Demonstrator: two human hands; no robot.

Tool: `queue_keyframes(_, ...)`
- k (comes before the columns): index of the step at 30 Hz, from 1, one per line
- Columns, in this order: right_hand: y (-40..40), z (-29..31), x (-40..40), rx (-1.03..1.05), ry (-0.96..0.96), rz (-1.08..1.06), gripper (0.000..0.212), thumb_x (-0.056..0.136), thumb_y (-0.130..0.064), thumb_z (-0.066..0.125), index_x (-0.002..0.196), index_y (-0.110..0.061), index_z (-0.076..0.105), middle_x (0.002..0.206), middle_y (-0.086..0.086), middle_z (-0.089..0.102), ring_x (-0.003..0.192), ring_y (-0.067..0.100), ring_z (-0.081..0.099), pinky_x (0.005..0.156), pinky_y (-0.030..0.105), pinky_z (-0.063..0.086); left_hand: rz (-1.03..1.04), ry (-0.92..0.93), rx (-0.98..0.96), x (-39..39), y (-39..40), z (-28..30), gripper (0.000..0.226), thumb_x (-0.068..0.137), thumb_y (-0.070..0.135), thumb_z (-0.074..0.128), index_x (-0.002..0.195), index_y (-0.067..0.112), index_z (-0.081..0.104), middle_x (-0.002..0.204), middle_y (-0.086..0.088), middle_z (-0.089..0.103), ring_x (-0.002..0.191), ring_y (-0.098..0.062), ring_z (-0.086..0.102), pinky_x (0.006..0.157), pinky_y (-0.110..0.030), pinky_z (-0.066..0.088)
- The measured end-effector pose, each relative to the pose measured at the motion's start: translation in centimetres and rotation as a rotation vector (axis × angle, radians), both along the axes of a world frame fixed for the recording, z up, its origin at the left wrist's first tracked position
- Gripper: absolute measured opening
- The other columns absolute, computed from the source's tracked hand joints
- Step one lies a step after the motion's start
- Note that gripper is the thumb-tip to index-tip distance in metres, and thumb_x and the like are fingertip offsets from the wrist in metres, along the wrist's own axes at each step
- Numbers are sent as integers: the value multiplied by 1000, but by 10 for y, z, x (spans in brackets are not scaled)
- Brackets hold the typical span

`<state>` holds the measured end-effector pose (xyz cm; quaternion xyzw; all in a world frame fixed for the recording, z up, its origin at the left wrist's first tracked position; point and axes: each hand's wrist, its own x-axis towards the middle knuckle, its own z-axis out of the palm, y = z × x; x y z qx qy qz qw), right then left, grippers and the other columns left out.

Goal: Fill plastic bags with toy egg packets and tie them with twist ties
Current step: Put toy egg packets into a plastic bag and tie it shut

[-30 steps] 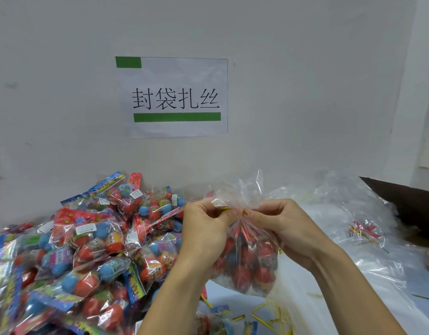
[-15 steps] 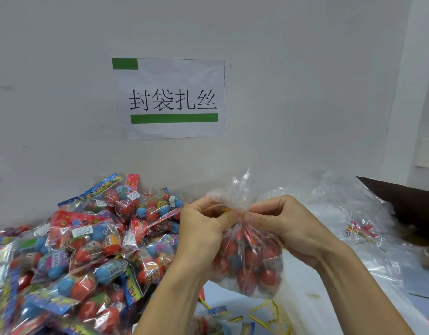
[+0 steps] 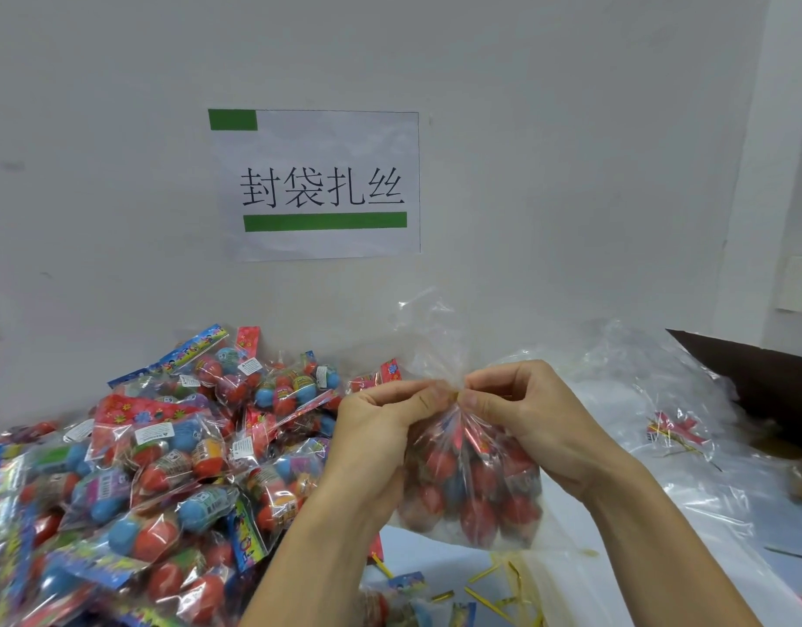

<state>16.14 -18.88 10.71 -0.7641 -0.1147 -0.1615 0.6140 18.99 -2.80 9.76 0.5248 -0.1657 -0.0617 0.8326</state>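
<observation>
We hold a filled plastic bag (image 3: 471, 486) up in front of us, above the table (image 3: 440, 554) and level with the foot of the wall. It is clear and crinkled, bulging at the bottom with red and blue toy eggs in their packets, and its neck is gathered tight while the loose top flares upward in a thin, glossy ruffle. Our left hand (image 3: 381, 427) and right hand (image 3: 526, 418) meet at that neck, thumbs and forefingers of both pinching a gold twist tie (image 3: 456, 394) wrapped there; only a small yellow glint of it shows between the fingertips. To the left lies a heap of toy egg packets (image 3: 164, 468), bright with red, blue and purple shells and printed header cards. Spare twist ties (image 3: 485, 581) are scattered on the table under the bag, and empty clear bags (image 3: 661, 400) are piled to the right.
</observation>
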Motion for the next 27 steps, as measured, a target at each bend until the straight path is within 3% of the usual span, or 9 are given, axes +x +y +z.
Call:
queue_keyframes(4,-6,1,-2,-24,10,34,28,94,-10,66,66,-4,66,62,8,45,59,20,38,56,31,32,-34,-74,56,2,4,2,15,71,16,73,82,10,82,93,-17,77,88,-24,75,73,-25,58)
queue_keyframes(8,-6,1,-1,-29,-16,5,32,87,-22,67,76,8,64,65,11,49,63,22,42,60,35,34,-35,-214,177,2,9,2,14,83,4,73,92,11,80,98,-12,77,98,-23,74,81,-24,58)
queue_keyframes(11,-7,0,-1,-34,-29,6,31,92,-18,65,77,9,65,64,11,48,62,22,41,58,31,33,39,-325,260,1,11,1,25,85,2,75,104,19,74,93,-8,78,91,-21,75,73,-21,57)
queue_keyframes(14,-8,0,0,-5,-33,17,33,86,-23,66,78,10,65,64,10,48,61,21,41,55,29,34,105,-433,277,-1,7,1,27,83,5,77,96,28,72,87,-5,78,85,-19,75,69,-21,56)
queue_keyframes(18,-9,-1,2,-3,-21,35,27,94,-13,66,75,7,67,60,5,52,56,14,45,53,21,38,247,-667,376,2,4,-2,33,84,-2,74,88,30,77,88,3,77,82,-17,75,75,-27,60)
queue_keyframes(20,-10,-1,1,-4,-10,48,28,94,-13,65,71,2,68,58,2,52,54,12,46,53,20,38,328,-780,410,3,5,-4,38,84,-5,71,89,32,78,88,5,76,82,-13,74,74,-23,59)
queue_keyframes(23,-8,1,0,-12,4,80,31,95,-12,64,65,-7,70,55,-3,52,52,9,45,52,16,38,495,-973,549,5,4,-3,33,82,-6,73,92,25,80,87,11,73,81,-4,69,68,-16,54)
queue_keyframes(27,-8,1,0,-5,22,72,22,94,-9,65,78,4,72,64,6,58,61,15,50,56,21,41,614,-1149,682,5,5,-2,23,80,-2,76,92,18,80,87,7,73,78,-4,66,68,-14,52)
